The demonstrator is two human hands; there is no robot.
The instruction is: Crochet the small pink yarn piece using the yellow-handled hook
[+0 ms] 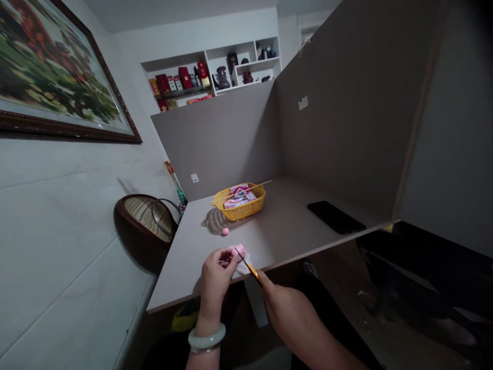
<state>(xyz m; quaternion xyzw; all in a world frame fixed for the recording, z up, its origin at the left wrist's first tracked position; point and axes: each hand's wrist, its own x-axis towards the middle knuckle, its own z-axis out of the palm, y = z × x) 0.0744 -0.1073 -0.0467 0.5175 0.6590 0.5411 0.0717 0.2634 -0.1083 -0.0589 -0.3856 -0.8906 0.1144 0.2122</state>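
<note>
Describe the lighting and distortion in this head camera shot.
Head view: dim, underexposed light throughout; wide-angle distortion bows the brown-framed painting and tilts the grey laminate desk; the yellow plastic basket throws a soft latticed shadow; the bare right hand looks dark.

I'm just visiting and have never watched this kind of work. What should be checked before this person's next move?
1. Left hand has hold of the pink block: ok.
2. Right hand has hold of the yellow-handled knife: ok.
3. Blade is at the block: ok.
4. Left hand is clear of the blade: cannot tell, too small to see.
5. White tissue is at the block: ok.
6. Work sits well back from the table edge: not ok, it is right beside the edge.
</note>
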